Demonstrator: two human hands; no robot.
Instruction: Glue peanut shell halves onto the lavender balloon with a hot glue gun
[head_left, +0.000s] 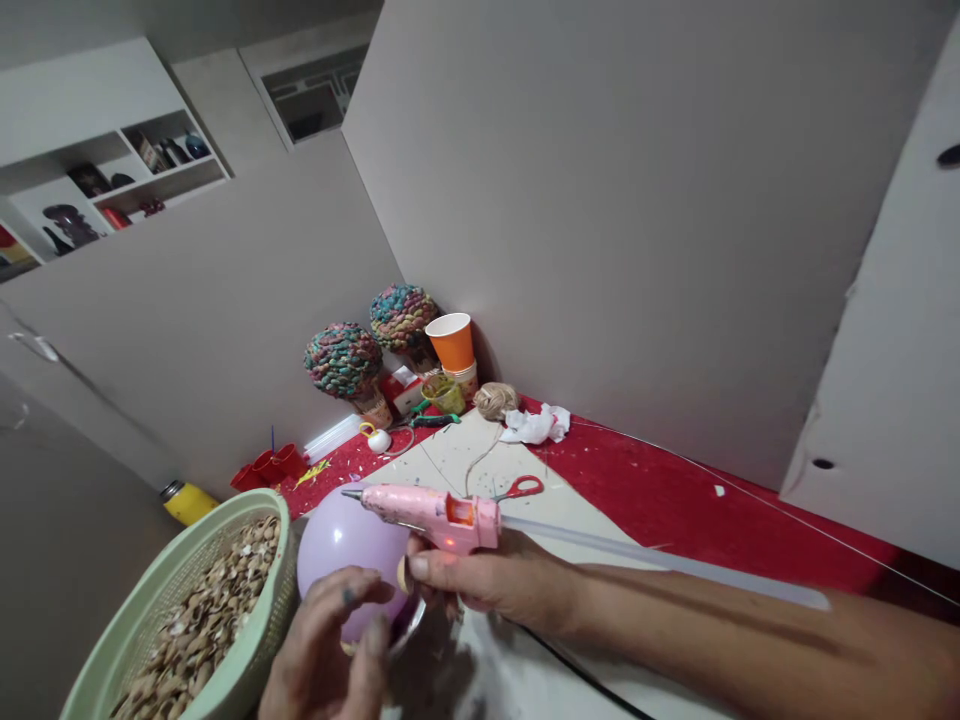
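My right hand (517,585) is wrapped round a pink hot glue gun (405,508), whose nozzle points left above a purple balloon (337,535). A small light glows on the gun, and a long translucent glue stick (660,560) extends from its rear over my forearm. A brown nut shell (403,575) appears at my right thumb and fingertips, beside the balloon. My left hand (330,640) is in front of the balloon, fingers curved and apart, with nothing visible between them. The balloon's underside is partly hidden; a bit of shell shows low on it.
A green basket (287,585) of nut shells (202,630) stands at left. Behind are two shell-covered balls (343,360) on cups, an orange paper cup (452,345), twine (495,400), crumpled tissue (536,425), red scissors (525,487) and a yellow bottle (189,503). The gun's black cord (577,680) trails right.
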